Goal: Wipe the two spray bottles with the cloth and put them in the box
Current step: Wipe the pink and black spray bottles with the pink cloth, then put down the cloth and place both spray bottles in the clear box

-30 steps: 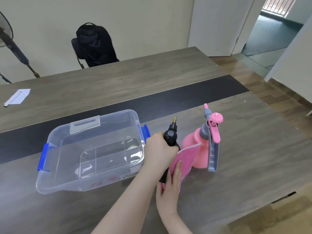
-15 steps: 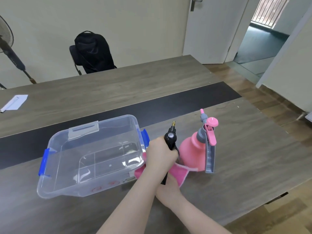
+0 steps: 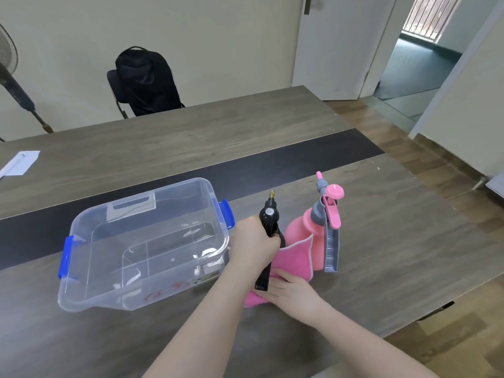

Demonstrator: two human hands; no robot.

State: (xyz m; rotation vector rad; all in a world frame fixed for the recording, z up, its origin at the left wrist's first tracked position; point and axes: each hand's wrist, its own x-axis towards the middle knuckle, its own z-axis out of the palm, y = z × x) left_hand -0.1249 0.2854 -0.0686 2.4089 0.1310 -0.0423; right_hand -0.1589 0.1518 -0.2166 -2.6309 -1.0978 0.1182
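A black spray bottle (image 3: 268, 214) with a brass nozzle stands on the table, its body mostly hidden. My left hand (image 3: 253, 241) grips it just below the head. My right hand (image 3: 289, 290) presses a pink cloth (image 3: 296, 257) against the bottle's lower part. The cloth's upper corner leans on a pink spray bottle (image 3: 300, 227) with a grey handle, which stands upright just to the right. A clear plastic box (image 3: 90, 290) with blue latches sits to the left, lidless, with no bottle in it.
The grey wooden table has a black strip (image 3: 272, 165) across its middle. White paper (image 3: 20, 162) lies at the far left. A chair with a black backpack (image 3: 144, 80) stands behind the table, a fan (image 3: 11, 77) at left. The table's right edge is near the pink bottle.
My right hand has come out from under my left arm and moved the cloth over the black bottle's lower part; the cloth's corner now stands higher. My left hand keeps its grip.
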